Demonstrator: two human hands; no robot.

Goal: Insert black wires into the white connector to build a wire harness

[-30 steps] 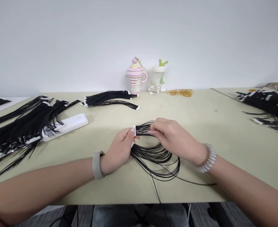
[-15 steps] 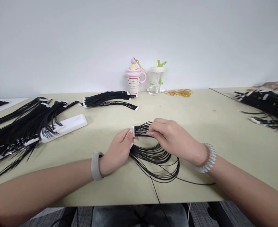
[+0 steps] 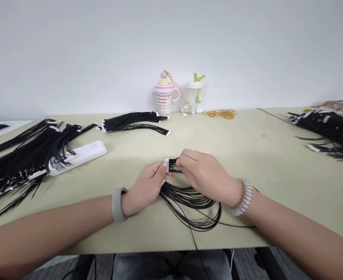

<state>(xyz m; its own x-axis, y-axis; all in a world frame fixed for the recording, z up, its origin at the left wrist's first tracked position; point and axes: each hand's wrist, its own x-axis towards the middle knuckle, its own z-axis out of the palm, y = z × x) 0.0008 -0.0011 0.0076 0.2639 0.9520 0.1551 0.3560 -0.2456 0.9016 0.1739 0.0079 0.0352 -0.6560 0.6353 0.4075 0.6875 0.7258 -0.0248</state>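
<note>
A bundle of thin black wires (image 3: 193,196) with white connectors lies looped over the table in front of me. My left hand (image 3: 148,182) pinches the bundle's white connector (image 3: 167,165) between thumb and fingers. A second white end shows just below my left thumb. Close to the connector, my right hand (image 3: 203,175) has its fingers closed around the wires that come out of it; the fingertips partly hide these wires. Below both hands the wires curve round in a loop, and a few loose strands trail off to the right and over the table's front edge.
At the left, a heap of black wire harnesses (image 3: 22,159) partly covers a white box (image 3: 91,152). More harnesses lie at the back (image 3: 130,120) and right (image 3: 335,130). A striped mug (image 3: 163,99), a clear cup (image 3: 191,99) and yellow rubber bands (image 3: 220,114) are by the wall.
My right hand has slid left along the wires, closer to the white connector. My left hand with the connector has shifted slightly right and down.
</note>
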